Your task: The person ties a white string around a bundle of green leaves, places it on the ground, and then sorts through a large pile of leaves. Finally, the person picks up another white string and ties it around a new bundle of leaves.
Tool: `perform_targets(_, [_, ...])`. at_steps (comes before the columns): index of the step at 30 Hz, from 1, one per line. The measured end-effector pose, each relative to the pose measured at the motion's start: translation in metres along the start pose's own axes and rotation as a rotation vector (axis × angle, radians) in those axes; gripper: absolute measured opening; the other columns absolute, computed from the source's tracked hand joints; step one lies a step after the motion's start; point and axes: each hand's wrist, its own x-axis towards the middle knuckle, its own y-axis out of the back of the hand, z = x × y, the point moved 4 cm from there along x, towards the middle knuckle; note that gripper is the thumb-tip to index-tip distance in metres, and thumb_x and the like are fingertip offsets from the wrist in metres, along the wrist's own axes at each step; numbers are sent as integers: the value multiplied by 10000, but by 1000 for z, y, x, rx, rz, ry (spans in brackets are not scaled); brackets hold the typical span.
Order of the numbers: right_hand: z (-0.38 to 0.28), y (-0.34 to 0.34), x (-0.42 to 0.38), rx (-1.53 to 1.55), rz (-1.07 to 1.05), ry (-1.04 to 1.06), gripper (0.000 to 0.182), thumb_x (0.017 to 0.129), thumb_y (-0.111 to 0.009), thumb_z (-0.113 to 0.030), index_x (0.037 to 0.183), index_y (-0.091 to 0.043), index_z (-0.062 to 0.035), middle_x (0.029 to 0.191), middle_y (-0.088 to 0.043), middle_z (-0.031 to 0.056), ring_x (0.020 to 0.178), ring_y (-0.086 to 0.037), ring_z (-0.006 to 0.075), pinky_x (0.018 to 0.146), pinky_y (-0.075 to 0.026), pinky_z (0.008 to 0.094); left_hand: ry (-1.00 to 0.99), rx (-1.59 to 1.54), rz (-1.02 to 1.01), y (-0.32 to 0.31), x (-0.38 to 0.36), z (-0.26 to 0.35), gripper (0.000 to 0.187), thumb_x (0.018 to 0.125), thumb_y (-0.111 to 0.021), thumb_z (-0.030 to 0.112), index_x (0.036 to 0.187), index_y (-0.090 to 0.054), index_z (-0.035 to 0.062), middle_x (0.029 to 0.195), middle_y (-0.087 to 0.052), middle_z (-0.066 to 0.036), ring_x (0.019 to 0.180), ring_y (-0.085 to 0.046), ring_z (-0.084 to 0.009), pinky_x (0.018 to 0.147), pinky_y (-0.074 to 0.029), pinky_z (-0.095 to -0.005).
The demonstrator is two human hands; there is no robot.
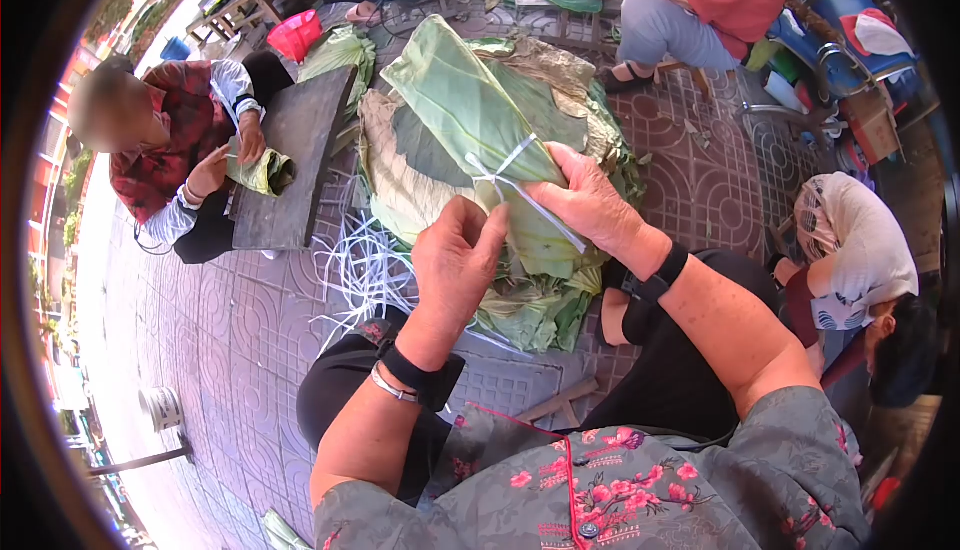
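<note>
A long folded bundle of green leaves (450,90) is tilted up in front of me, with a white plastic strip (515,155) tied across its lower part in a knot. My right hand (592,195) grips the bundle's right edge, thumb near the strip. Just below the knot, my left hand (462,245) pinches with thumb and fingertips at an end of the strip; the pinched bit is mostly hidden. Beneath the bundle lies a wide pile of large green and dried brown leaves (400,165).
Loose white strips (365,265) tangle left of the pile. On the left, a person holds a rolled leaf bundle (265,172) by a dark wooden board (290,150). Other people sit at the top and right. A red basket (295,36) stands at upper left, blue chairs (830,10) at upper right.
</note>
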Motion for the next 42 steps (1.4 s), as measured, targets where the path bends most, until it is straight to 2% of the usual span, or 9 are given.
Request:
perform_targets(1, [-3, 0, 0, -85, 14, 21, 345, 871, -655, -98, 1191, -589, 14, 1040, -654, 61, 930, -589, 93, 823, -503, 273, -47, 136, 85, 3, -1, 4, 314, 897, -706, 257, 742, -610, 2, 556, -555, -25, 528, -505, -82, 507, -414, -276])
perform_targets(8, [-6, -13, -7, -303, 47, 143, 376, 843, -694, -115, 1187, -592, -2, 1009, -691, 116, 946, -635, 136, 845, -515, 308, 96, -110, 31, -11, 7, -13, 321, 885, -717, 275, 759, -651, -13, 571, -566, -36, 533, -471, -84, 512, -412, -284])
perform_targets(13, [-1, -6, -4, -222, 47, 60, 370, 846, -691, -124, 1177, -593, 9, 1000, -675, 99, 920, -618, 125, 822, -510, 298, 129, -253, -1, -16, 7, -15, 268, 900, -695, 211, 768, -644, -17, 591, -539, 9, 556, -435, -53, 506, -389, -261])
perform_targets(22, [-1, -5, -5, 9, 39, -45, 344, 866, -679, -119, 1170, -589, 15, 995, -647, 41, 905, -576, 88, 807, -493, 268, -2, -161, -92, -21, -5, 3, 216, 922, -641, 130, 746, -582, 21, 636, -508, 66, 598, -419, -7, 520, -352, -202])
perform_targets(31, [1, -4, -4, 105, 45, -38, 325, 875, -666, -102, 1167, -585, 14, 995, -651, 31, 896, -566, 69, 802, -490, 258, -84, -185, -377, -35, -26, 11, 183, 913, -648, 101, 765, -567, 30, 628, -510, 63, 580, -423, -15, 516, -362, -214])
perform_targets(35, [3, 0, -2, 53, 40, -33, 321, 871, -662, -92, 1164, -585, 14, 1001, -655, 32, 914, -563, 74, 809, -485, 259, -200, -109, -546, -45, -47, 31, 136, 910, -630, 81, 795, -582, 28, 606, -528, -14, 544, -470, -53, 511, -399, -253])
perform_targets(38, [-1, -5, -4, -7, 7, 0, 323, 867, -667, -92, 1162, -589, 14, 1004, -656, 37, 927, -558, 79, 824, -483, 265, -422, -43, -542, -35, -42, 39, 117, 921, -615, 79, 825, -605, 13, 610, -543, -17, 560, -494, -65, 523, -418, -265])
perform_targets(40, [-1, -8, -6, 7, 3, -15, 324, 866, -671, -93, 1161, -591, 15, 1003, -656, 40, 932, -557, 80, 833, -482, 266, -319, -60, -434, -19, -36, 38, 115, 932, -604, 82, 861, -622, -8, 626, -546, -29, 582, -511, -69, 543, -428, -258])
perform_targets(42, [0, -5, -5, 36, -13, -70, 343, 866, -679, -107, 1176, -591, 10, 1019, -658, 42, 932, -571, 85, 836, -485, 269, -313, -111, -91, -2, -24, 31, 85, 926, -643, 88, 877, -618, 24, 608, -539, -19, 554, -492, -59, 510, -423, -257])
